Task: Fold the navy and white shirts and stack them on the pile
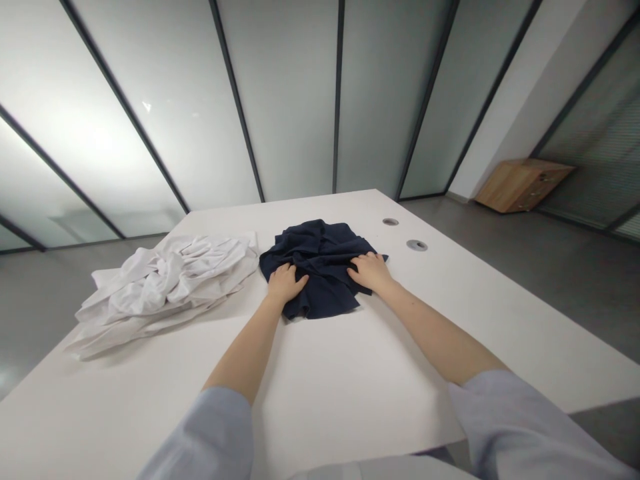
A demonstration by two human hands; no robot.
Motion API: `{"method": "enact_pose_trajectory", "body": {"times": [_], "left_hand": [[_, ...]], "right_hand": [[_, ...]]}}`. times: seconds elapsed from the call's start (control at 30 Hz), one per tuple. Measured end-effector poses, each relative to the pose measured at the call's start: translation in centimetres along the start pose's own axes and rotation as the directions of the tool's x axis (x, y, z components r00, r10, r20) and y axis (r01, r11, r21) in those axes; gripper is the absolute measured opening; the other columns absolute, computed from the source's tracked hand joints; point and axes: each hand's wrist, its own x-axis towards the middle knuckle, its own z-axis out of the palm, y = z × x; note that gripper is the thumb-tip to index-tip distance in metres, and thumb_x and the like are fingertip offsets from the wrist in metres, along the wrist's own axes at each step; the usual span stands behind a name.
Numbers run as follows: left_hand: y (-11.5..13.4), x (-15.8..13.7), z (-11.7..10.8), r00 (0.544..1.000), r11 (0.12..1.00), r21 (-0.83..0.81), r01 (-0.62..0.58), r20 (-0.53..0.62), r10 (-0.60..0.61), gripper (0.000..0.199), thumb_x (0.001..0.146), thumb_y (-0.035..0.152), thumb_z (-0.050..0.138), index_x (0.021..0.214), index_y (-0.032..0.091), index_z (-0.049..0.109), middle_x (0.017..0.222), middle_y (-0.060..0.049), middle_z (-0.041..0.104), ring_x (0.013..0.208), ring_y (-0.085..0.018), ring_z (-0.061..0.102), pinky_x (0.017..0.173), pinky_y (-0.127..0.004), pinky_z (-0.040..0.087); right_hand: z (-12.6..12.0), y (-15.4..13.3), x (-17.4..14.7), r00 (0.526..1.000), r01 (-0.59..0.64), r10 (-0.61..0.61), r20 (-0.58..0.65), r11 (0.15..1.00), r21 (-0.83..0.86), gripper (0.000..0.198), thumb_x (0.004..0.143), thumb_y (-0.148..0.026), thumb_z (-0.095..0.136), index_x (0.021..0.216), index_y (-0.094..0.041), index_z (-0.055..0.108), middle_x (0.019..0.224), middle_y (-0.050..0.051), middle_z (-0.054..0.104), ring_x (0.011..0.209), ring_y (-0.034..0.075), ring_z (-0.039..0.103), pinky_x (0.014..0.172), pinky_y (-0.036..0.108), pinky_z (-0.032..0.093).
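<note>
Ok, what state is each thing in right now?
Dark blue fabric, crumpled on the table
White fabric, heaped in loose folds
Left hand, on the dark blue fabric, grip unclear
Right hand, also on it, grip unclear
Wooden cabinet, too far off to tell whether shut

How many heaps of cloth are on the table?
2: a white heap on the left side of the table, and a dark blue heap to its right, under the left hand and right hand. More cloth could be hidden underneath.

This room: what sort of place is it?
Probably an office: it has frosted panels in dark frames, a white table with round inset fittings, and a low wooden cabinet.
</note>
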Motion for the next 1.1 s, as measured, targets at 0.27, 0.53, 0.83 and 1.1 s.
{"method": "enact_pose_trajectory", "body": {"times": [0.27,0.53,0.83,1.1], "left_hand": [[0.3,-0.3,-1.6,0.995,0.997,0.019,0.071,-0.075,-0.07,0.037,0.089,0.043,0.044,0.105,0.019,0.068,0.109,-0.012,0.067,0.105,-0.029,0.061,0.088,-0.04,0.046],[-0.4,0.0,-1.2,0.997,0.998,-0.022,0.056,-0.048,-0.057,0.031,0.089,0.035,0.045,0.095,0.02,0.071,0.1,-0.011,0.071,0.096,-0.026,0.065,0.085,-0.036,0.047],[-0.2,-0.2,0.3,1.0,0.999,-0.037,-0.009,0.017,0.01,0.06,0.088,0.057,0.043,0.133,0.019,0.051,0.144,-0.015,0.046,0.134,-0.03,0.04,0.111,-0.046,0.029],[-0.3,-0.1,0.7,0.99,0.998,-0.044,0.04,0.136,-0.033,0.079,0.085,0.071,0.034,0.148,0.023,0.035,0.158,-0.014,0.024,0.146,-0.035,0.018,0.114,-0.057,0.017]], "right_hand": [[-0.7,-0.2,0.2,0.999,-0.024,0.024,0.045,1.0,0.011,0.031,0.091,-0.033,0.046,0.093,-0.021,0.075,0.095,0.011,0.074,0.09,0.025,0.067,0.08,0.035,0.046],[0.7,-0.2,0.1,0.97,0.245,-0.237,-0.06,0.945,0.216,0.033,0.092,-0.026,0.048,0.119,-0.019,0.066,0.115,0.009,0.069,0.108,0.022,0.062,0.096,0.032,0.045],[2.2,-0.4,0.1,0.997,0.063,-0.07,0.043,0.989,0.136,0.053,0.094,-0.046,0.045,0.137,-0.017,0.051,0.146,0.016,0.046,0.134,0.03,0.042,0.106,0.043,0.037],[1.0,-0.5,-0.3,0.989,-0.119,0.109,0.102,0.989,0.089,0.065,0.09,-0.062,0.041,0.133,-0.015,0.053,0.137,0.021,0.051,0.126,0.04,0.046,0.094,0.056,0.04]]}}
